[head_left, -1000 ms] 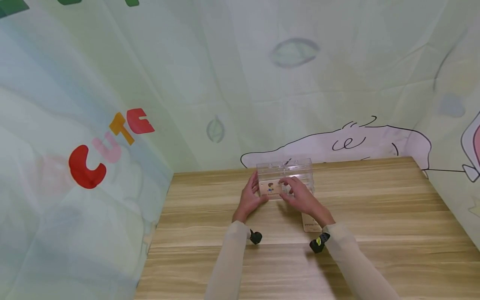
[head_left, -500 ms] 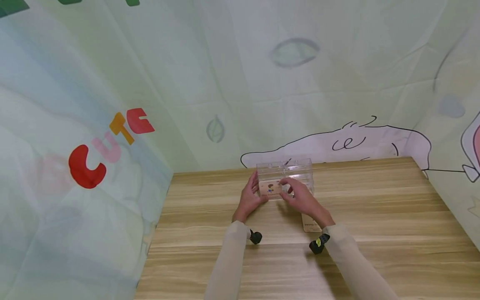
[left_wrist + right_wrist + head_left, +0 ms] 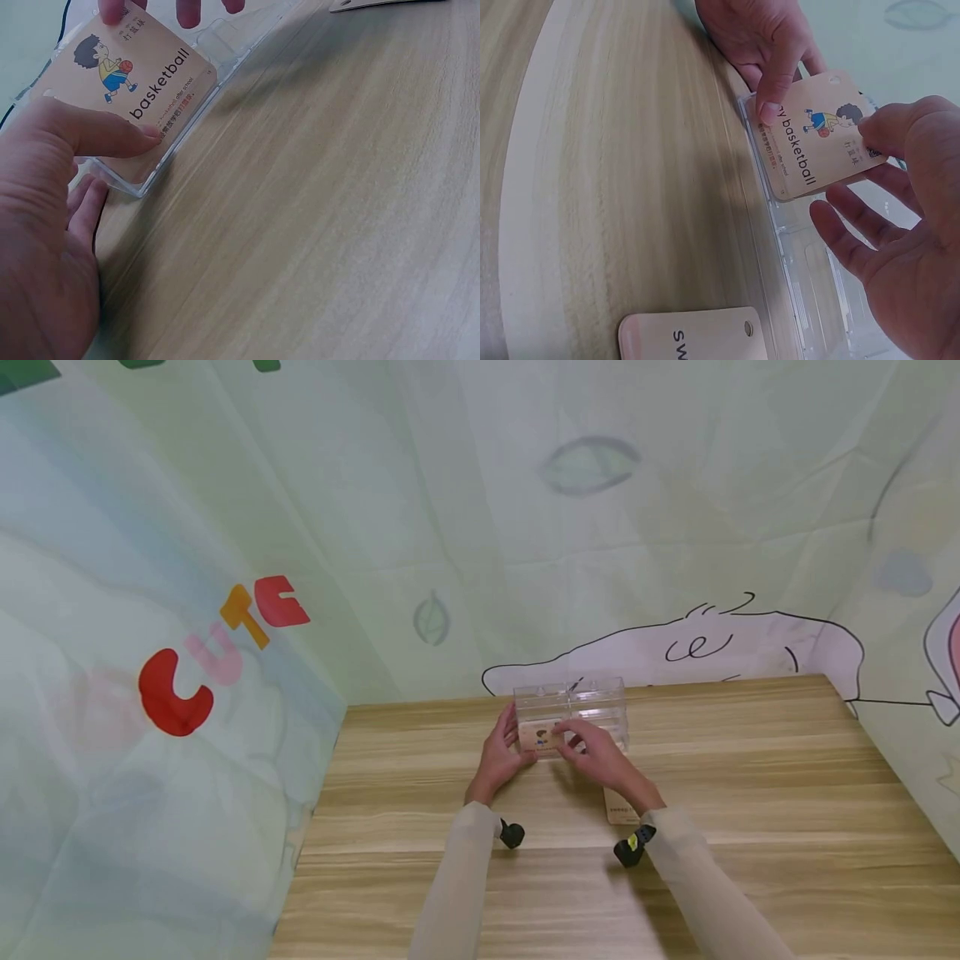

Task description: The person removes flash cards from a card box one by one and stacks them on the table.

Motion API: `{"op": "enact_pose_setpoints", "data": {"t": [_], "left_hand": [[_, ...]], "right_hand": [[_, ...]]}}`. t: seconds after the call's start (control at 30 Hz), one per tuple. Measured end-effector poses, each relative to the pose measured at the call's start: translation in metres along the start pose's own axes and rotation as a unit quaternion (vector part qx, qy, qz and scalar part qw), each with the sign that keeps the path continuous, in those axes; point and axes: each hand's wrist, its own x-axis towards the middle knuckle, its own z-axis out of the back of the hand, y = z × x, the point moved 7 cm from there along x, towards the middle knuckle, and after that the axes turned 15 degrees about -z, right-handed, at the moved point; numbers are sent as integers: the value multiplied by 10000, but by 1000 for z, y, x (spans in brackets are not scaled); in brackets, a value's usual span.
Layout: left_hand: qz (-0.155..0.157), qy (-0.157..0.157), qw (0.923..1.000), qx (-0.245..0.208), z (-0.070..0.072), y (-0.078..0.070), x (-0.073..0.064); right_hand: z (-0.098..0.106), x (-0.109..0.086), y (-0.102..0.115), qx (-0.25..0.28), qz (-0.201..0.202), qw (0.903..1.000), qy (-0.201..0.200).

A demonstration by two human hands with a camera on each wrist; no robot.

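A peach flashcard (image 3: 810, 150) with a cartoon child, a ball and the word "basketball" sits in the left compartment of a clear plastic box (image 3: 596, 697). My left hand (image 3: 498, 762) grips the box's left end, its fingers along the outer side. Its thumb (image 3: 124, 136) lies over the card's lower corner. At the card's upper right edge, my right hand (image 3: 603, 758) pinches it, thumb on the printed face and a finger behind. The remaining right fingers (image 3: 855, 225) spread in front of the box's other compartment.
Another flashcard (image 3: 697, 337), lettered "sweep", lies on the wooden table (image 3: 420, 852) partly under my right wrist in the head view. Behind the box hangs a printed cloth backdrop (image 3: 510, 568) at the table's back edge.
My right hand has shifted slightly left across the flashcard, whose top edge tilts a little. The left hand and the box stay where they were.
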Motion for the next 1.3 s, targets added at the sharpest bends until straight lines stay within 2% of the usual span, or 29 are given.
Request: {"op": "enact_pose_setpoints", "data": {"t": [0.37, 0.77, 1.0, 1.3], "left_hand": [[11, 119, 9999, 66, 1, -1, 0], [164, 52, 9998, -51, -2, 0, 0], [149, 5, 9998, -101, -2, 1, -2], [180, 42, 9998, -71, -2, 2, -2]], "right_hand": [[6, 3, 1, -51, -9, 9999, -89], [25, -1, 12, 96, 325, 9986, -416], [36, -6, 7, 31, -86, 9992, -378], [57, -15, 0, -27, -261, 9990, -356]]}}
